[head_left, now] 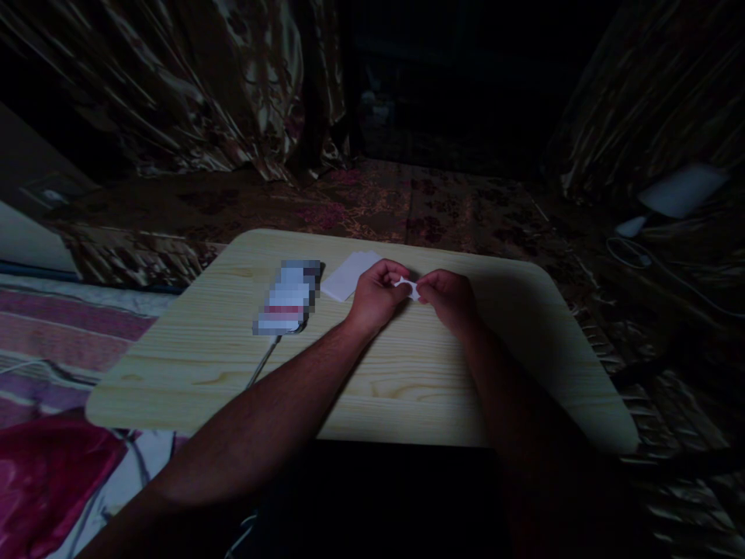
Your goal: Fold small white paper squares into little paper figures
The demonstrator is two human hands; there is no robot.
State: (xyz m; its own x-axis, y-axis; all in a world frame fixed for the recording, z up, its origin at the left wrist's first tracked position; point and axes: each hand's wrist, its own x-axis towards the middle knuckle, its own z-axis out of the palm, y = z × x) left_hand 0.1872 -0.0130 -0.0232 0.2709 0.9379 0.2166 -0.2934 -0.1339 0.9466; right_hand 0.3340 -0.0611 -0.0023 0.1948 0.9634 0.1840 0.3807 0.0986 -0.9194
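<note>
Between my two hands, just above or on the wooden table (pixel 401 388), is a small piece of white paper (pixel 412 288). The fingers of my left hand (pixel 377 299) pinch its left end. My right hand (pixel 448 299) grips the right end, the fingertips close to those of the left. Much of the paper is hidden behind my fingers, so its full shape cannot be made out. Partly behind my left hand lies a stack of white paper sheets (pixel 346 279), slightly fanned at the far edge.
Left of the sheets lies a phone (pixel 288 299), its screen blurred out, with a white cable (pixel 265 361) running toward me. A patterned cloth-covered ledge (pixel 372 202) and curtains (pixel 250 85) stand behind the table. A white lamp (pixel 680 190) is at the right. Striped bedding (pixel 64 334) lies left.
</note>
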